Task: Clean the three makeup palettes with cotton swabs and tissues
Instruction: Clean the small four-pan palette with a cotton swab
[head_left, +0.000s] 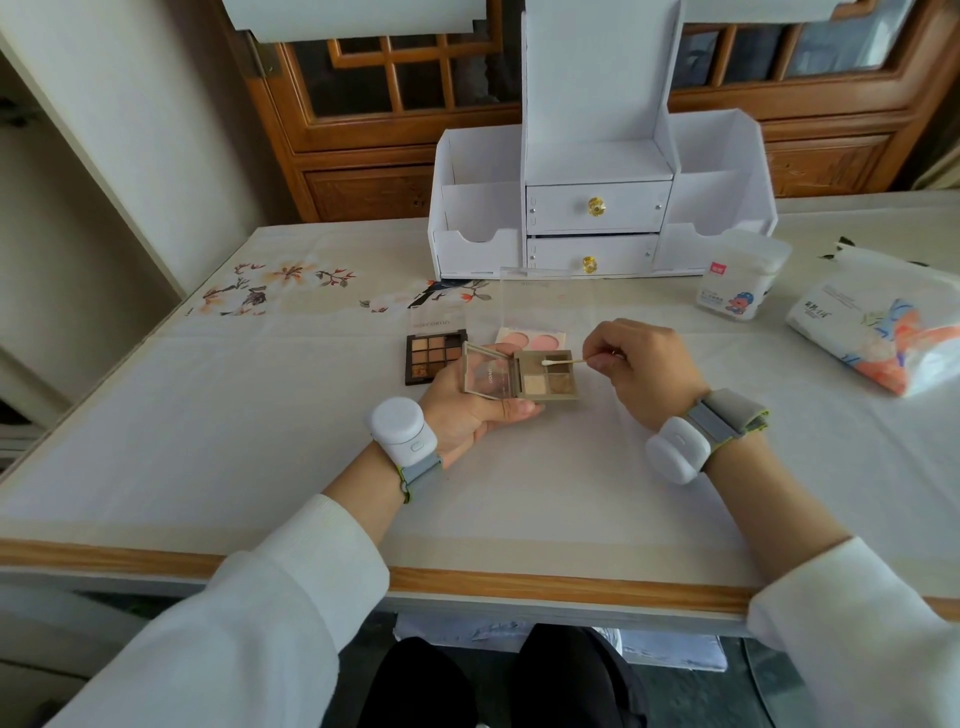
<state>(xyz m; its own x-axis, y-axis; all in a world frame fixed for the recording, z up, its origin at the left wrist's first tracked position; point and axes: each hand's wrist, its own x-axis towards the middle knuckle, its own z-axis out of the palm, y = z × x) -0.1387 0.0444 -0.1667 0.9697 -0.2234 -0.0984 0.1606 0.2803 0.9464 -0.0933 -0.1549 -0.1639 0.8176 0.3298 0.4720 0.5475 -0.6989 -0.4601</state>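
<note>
My left hand (467, 415) holds a small beige four-pan palette (545, 382) from below, its clear lid open to the left. My right hand (636, 364) pinches a wooden cotton swab (566, 362), whose white tip rests on the palette's upper pans. A dark nine-pan eyeshadow palette (434, 358) lies open on the table just left of it. Behind it lies a pink blush palette (524, 340) with its clear lid up, partly hidden by the held palette.
A white desktop organiser (597, 208) with two drawers stands at the back. A clear tub of cotton swabs (740, 280) and a pack of tissues (878, 332) lie to the right. The table's wooden front edge (467, 577) is near me.
</note>
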